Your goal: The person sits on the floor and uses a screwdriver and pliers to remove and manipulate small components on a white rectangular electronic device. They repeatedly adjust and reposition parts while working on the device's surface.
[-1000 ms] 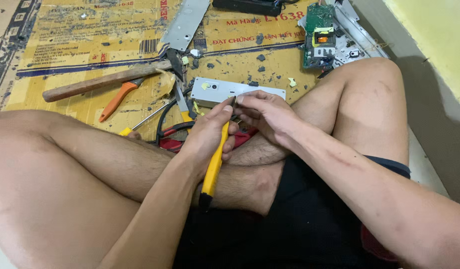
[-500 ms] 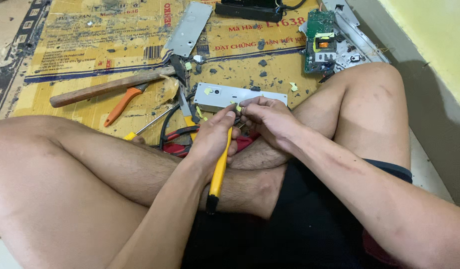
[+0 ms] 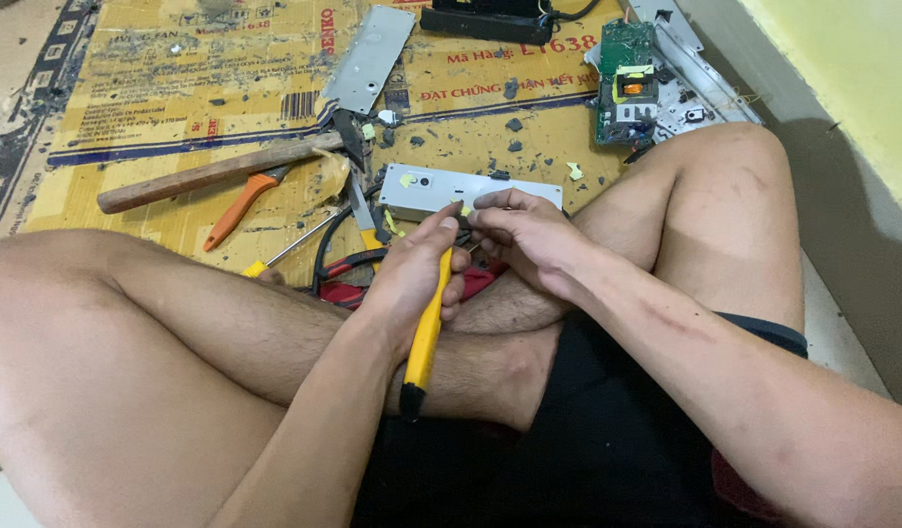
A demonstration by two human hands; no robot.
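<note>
I sit cross-legged on the floor. My left hand (image 3: pixel 412 274) grips a tool with a yellow handle and black end (image 3: pixel 423 342), the handle pointing back toward my lap. My right hand (image 3: pixel 529 235) pinches a small dark part at the tool's tip, right where both hands meet above my shin. The part itself is mostly hidden by my fingers. Just beyond the hands lies a grey metal plate with holes (image 3: pixel 465 189).
On the yellow cardboard sheet (image 3: pixel 157 88) lie a wooden-handled hammer (image 3: pixel 211 174), an orange-handled tool (image 3: pixel 238 210), a yellow-handled screwdriver (image 3: pixel 289 249), red-handled pliers (image 3: pixel 348 279), a metal panel (image 3: pixel 370 59), a green circuit board (image 3: pixel 625 78) and a black box (image 3: pixel 490 20). A wall rises at right.
The view has shifted slightly, so the floor items sit lower in the picture. Both hands stay together on the small part, the yellow tool barely moving.
</note>
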